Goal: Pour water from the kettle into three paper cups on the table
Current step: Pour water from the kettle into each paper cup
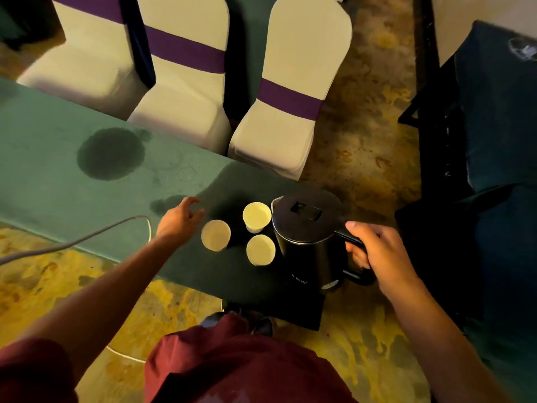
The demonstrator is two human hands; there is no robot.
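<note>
A black kettle [308, 237] and three paper cups [257, 217], cream-white inside, are seen on a bench [58, 181] draped in teal-green cloth, on which a dark round wet patch [111, 154] is spread toward the far edge. Beyond that edge, three chairs [186, 82] are covered in off-white fabric, each banded with a purple sash. The floor [357, 146] is mottled in ochre yellow and brown. A maroon garment [232, 362] is worn. A pale grey cable [87, 237] is laid across the near edge.

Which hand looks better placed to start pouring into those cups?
The right hand: it already grips the black electric kettle by its handle, spout towards the three paper cups. The left hand hovers open.
</note>
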